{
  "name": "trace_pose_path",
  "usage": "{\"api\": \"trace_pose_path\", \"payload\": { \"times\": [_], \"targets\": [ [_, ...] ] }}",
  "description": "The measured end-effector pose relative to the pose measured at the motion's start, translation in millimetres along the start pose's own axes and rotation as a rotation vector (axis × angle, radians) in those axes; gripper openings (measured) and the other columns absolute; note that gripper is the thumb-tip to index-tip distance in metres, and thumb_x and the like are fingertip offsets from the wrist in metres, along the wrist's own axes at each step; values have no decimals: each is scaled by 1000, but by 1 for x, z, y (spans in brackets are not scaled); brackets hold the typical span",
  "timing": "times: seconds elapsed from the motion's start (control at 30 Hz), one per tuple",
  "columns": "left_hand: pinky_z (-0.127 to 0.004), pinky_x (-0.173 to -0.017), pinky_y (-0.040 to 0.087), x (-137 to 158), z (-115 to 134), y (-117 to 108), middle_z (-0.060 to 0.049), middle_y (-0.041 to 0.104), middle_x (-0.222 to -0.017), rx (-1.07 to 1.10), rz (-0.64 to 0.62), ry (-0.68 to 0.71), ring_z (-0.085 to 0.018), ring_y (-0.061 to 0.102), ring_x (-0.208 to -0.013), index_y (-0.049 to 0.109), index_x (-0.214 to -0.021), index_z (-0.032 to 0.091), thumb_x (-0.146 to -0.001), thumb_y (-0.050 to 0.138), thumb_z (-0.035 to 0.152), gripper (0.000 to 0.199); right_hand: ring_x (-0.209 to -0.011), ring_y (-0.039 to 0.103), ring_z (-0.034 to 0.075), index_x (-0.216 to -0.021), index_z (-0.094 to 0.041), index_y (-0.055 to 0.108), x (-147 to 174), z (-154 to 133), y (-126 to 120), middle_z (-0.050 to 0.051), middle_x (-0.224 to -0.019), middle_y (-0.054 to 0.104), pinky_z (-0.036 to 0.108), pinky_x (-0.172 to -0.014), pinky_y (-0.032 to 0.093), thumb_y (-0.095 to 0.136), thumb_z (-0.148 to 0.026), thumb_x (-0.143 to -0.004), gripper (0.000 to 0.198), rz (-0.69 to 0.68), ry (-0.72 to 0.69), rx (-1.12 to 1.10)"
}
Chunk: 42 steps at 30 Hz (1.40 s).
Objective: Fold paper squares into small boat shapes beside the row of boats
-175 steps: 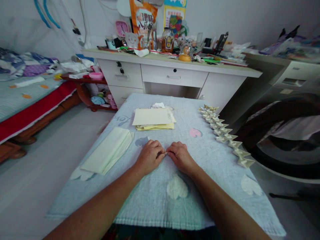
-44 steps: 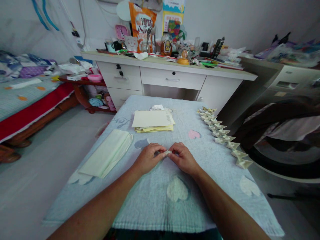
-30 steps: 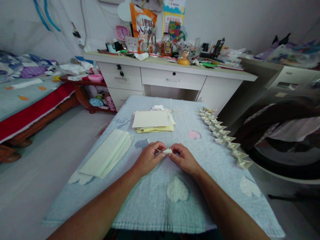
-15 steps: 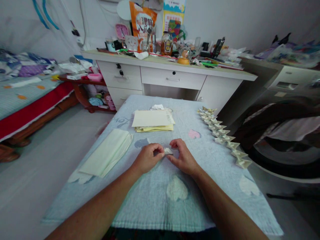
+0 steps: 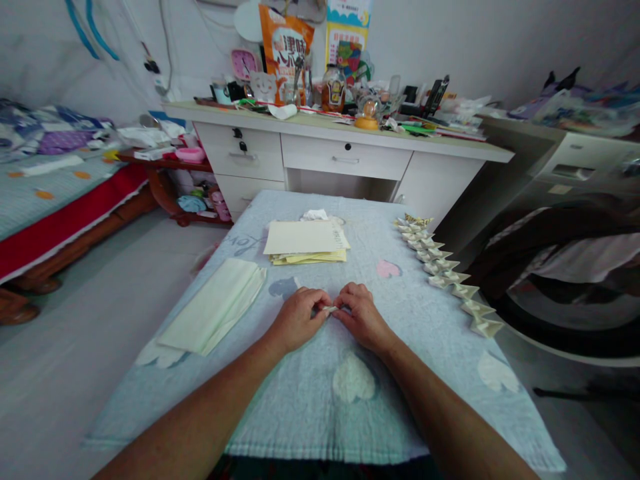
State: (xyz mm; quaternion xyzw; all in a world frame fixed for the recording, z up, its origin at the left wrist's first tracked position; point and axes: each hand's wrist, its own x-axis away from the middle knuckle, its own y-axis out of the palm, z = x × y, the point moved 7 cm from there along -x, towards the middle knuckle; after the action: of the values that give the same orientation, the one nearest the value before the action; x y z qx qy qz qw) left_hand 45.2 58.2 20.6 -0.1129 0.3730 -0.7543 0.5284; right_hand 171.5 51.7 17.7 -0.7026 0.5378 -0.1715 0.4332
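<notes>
Between my hands is a small piece of folded paper (image 5: pixel 330 309), mostly covered by the fingers. My left hand (image 5: pixel 301 315) pinches its left end, closed. My right hand (image 5: pixel 361 313) is closed too, with thumb and fingertips pinching the right end. Beyond them lies a stack of cream and yellow paper sheets (image 5: pixel 300 237). To the left rests a bundle of folded pale paper (image 5: pixel 213 307). Along the right side of the table runs a row of folded paper pieces (image 5: pixel 445 272) with pointed tips.
A pale blue cloth with heart patterns covers the table (image 5: pixel 300 407). Behind it stands a white desk (image 5: pixel 240 157) crowded with a jar (image 5: pixel 333 88), an orange bag (image 5: pixel 286 50) and other things. A washing machine (image 5: pixel 575 173) is at the right, a bed (image 5: pixel 60 193) at the left.
My right hand has moved left and closed on the paper's right end; before, its thumb and fingers were apart. The paper now shows less between the hands.
</notes>
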Motion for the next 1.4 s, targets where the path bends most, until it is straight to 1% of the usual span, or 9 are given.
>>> {"api": "trace_pose_path", "payload": {
  "times": [0.07,0.17,0.47,0.73,0.9,1.1,1.23,1.33,1.4],
  "targets": [
    [-29,-77,40,0,3,2,0,63,-79,-53,-17,31,-17,56,-81,62,-80,20,-80,58,21,4,-91,46,19,-83,-20,66,0,1,2,4,-92,56,33,-82,32,65,-23,-84,4,-13,0,11],
    [-31,-79,39,0,5,6,-1,63,-78,-120,-41,58,-18,55,-82,61,-76,20,-84,56,22,9,-90,46,19,-83,-20,66,-1,1,5,4,-92,57,33,-82,32,66,-24,-84,5,-30,3,27],
    [-35,-78,33,0,2,3,-2,64,-83,-250,-32,-60,-21,53,-88,65,-75,22,-83,57,27,12,-90,47,18,-83,-19,67,-1,2,1,3,-90,58,32,-81,33,64,-20,-84,3,-46,47,0],
    [-36,-79,30,1,2,0,-2,65,-82,-317,-5,-98,-21,53,-88,66,-75,23,-87,53,32,21,-88,47,18,-80,-19,67,-4,0,4,4,-87,58,31,-80,31,58,-22,-89,13,-94,92,64],
    [-37,-81,30,1,1,0,-3,63,-83,-364,7,-118,-21,52,-89,65,-74,22,-86,53,33,20,-88,47,18,-79,-18,67,-7,0,5,4,-88,58,31,-79,30,57,-22,-88,14,-117,135,123],
    [-37,-82,31,0,-2,3,-3,62,-82,-353,2,-99,-22,53,-87,64,-74,22,-85,55,31,17,-89,47,19,-80,-19,64,-6,3,6,4,-88,57,31,-78,31,59,-25,-86,10,-78,156,114],
    [-37,-80,32,-1,-4,4,-3,62,-83,-361,-6,-133,-23,52,-88,65,-73,22,-84,57,32,16,-88,47,19,-80,-19,63,-6,7,6,4,-88,56,31,-77,31,63,-25,-83,7,-30,170,116],
    [-39,-81,31,0,-4,3,-3,60,-85,-394,7,-158,-24,51,-90,64,-74,23,-83,58,32,14,-88,47,20,-81,-19,63,-7,7,7,4,-89,56,31,-77,30,61,-25,-85,7,-39,166,134],
    [-40,-82,31,1,-4,1,-4,59,-88,-427,42,-177,-26,49,-93,62,-78,22,-81,60,33,12,-88,47,20,-82,-20,64,-7,7,8,5,-89,57,31,-77,30,60,-25,-85,8,-50,172,150]
  ]
}}
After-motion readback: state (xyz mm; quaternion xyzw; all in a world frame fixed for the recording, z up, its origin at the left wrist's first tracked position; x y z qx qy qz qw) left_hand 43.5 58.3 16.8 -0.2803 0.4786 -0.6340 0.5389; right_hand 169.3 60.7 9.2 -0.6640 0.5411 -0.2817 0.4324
